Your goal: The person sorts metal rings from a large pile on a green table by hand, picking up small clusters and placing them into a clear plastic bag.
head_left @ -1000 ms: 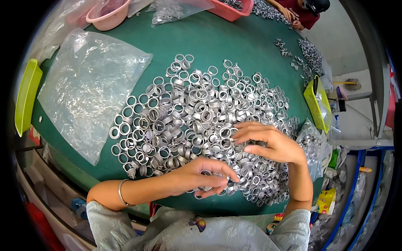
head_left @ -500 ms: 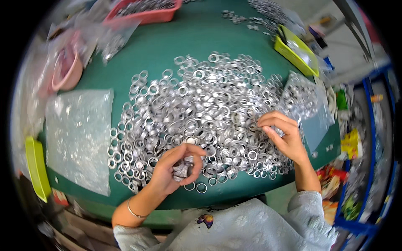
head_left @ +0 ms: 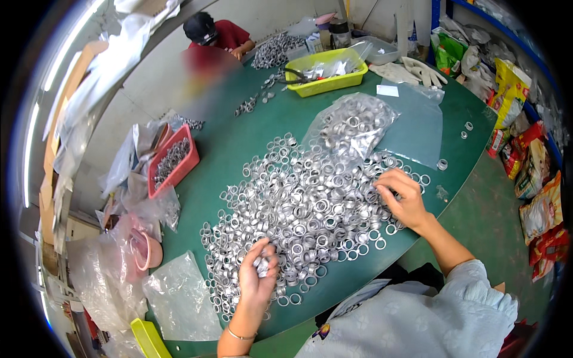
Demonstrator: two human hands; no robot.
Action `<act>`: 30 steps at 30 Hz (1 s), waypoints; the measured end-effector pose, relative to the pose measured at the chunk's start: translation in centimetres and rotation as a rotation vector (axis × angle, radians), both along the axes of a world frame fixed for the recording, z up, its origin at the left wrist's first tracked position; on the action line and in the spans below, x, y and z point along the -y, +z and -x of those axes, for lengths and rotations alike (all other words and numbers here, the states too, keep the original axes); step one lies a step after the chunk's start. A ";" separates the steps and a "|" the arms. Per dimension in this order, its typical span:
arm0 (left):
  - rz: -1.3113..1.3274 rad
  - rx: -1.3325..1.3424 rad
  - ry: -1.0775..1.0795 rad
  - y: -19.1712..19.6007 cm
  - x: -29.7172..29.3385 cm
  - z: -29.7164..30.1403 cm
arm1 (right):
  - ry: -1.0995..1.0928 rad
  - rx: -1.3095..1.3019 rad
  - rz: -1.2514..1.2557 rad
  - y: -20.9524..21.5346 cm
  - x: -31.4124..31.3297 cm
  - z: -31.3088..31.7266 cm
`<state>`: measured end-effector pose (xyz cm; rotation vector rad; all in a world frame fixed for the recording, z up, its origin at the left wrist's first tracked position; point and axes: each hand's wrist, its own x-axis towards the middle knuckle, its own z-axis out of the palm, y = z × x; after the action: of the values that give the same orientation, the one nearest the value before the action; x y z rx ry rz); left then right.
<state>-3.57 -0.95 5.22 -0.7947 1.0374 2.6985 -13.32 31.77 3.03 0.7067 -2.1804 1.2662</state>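
Observation:
A wide heap of silvery metal rings point(head_left: 310, 206) covers the middle of the green table point(head_left: 218, 173). My left hand point(head_left: 256, 274), with a thin bangle on its wrist, is curled round several metal rings at the heap's near left part. At the right edge of the heap is my right hand point(head_left: 403, 197). Its fingers are bent, with thumb and fingertips drawn close together over the rings. Whatever lies between those fingertips is too small to make out. A clear plastic bag point(head_left: 352, 125) full of rings rests against the heap's far side.
A lime-green basket point(head_left: 328, 71) and white gloves point(head_left: 418, 71) lie at the back. Flat plastic bags point(head_left: 185, 298) are on the left and right. Along the left stands a red basket point(head_left: 173, 161) of metal parts. A person point(head_left: 221, 36) sits across the table.
The view has swung up and right, bringing the other person and the back of the table into sight. My left hand still holds rings; my right hand stays at the heap's right edge.

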 end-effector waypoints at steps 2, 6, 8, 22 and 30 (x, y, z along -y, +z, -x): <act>0.086 0.027 -0.133 1.6 -3.3 3.1 | -0.017 0.045 0.056 -0.5 -0.3 -0.3; 0.217 -0.093 -0.259 2.6 -7.8 11.6 | 0.035 0.061 0.105 -1.1 1.1 -0.9; 0.413 -0.147 -0.197 3.3 -9.6 15.9 | 0.099 0.093 0.059 -1.3 1.9 -0.7; 0.996 -0.383 -0.861 0.9 -12.2 24.3 | -0.138 -0.017 0.002 -0.6 3.8 9.0; 0.791 -0.535 -0.652 1.3 -17.2 23.0 | -0.120 0.109 0.338 -0.7 2.7 10.0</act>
<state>-26.54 16.27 6.57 0.2442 2.0803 1.9175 -23.30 29.05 2.32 0.3727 -1.9862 1.5875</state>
